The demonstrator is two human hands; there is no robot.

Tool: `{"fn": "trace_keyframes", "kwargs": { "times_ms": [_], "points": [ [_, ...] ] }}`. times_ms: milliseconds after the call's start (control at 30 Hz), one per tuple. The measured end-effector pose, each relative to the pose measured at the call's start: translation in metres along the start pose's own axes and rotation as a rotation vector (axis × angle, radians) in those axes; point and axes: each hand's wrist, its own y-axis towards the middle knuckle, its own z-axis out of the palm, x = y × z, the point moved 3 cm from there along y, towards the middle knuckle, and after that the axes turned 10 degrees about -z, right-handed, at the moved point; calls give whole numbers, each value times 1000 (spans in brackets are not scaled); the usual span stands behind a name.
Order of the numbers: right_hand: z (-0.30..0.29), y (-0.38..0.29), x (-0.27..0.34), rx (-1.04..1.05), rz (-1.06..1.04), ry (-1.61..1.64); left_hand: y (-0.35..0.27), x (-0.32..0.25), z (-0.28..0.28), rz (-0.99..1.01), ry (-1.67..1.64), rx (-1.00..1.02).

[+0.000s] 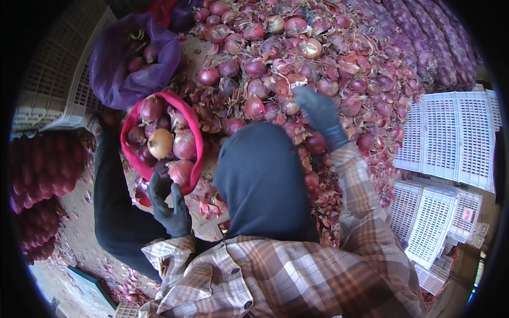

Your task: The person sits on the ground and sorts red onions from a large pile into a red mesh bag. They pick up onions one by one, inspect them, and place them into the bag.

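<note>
My left hand (171, 210), in a dark glove, is at the near rim of a mesh bag with a pink hem (198, 131). Its thumb and fingers are apart with nothing visible between them; whether they touch the hem is unclear. Red onions fill the bag's mouth, with one pale yellow-brown onion (160, 143) among them. Over a large heap of red onions (254, 68) reaches my gloved right hand (321, 115). Its blurred fingertips are beside a whitish piece of onion skin (299, 82), and I cannot tell whether they grip anything.
A purple mesh bag (107, 75) with a few onions stands beyond the pink-hemmed one. My bent knee (262, 179) rises between my hands. White plastic crates (453, 135) are stacked at right, another crate (75, 95) at left. Filled onion sacks (43, 171) lie at far left.
</note>
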Motion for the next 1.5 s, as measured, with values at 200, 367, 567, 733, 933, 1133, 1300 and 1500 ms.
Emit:
{"fn": "trace_keyframes", "kwargs": {
  "times_ms": [200,367,567,733,933,1133,1300,1500],
  "points": [
    [179,64,22,19,-103,-50,23,-9,0,-80,55,29],
    [258,84,-29,54,111,-60,46,7,-8,-199,-113,-139],
    [240,111,0,205,117,-325,52,23,-27,-349,-264,-297],
    [223,112,17,401,262,-117,40,24,-40,-366,-316,-310],
    [259,66,28,169,224,18,30,24,-40,-385,-352,-286],
    [278,72,8,240,616,847,28,2,-27,-317,-362,-155],
    [182,62,19,-377,650,1270,39,-12,3,-373,-435,-16],
    [85,82,19,-384,569,1381,85,-72,89,-87,-355,315]
  ]
}}
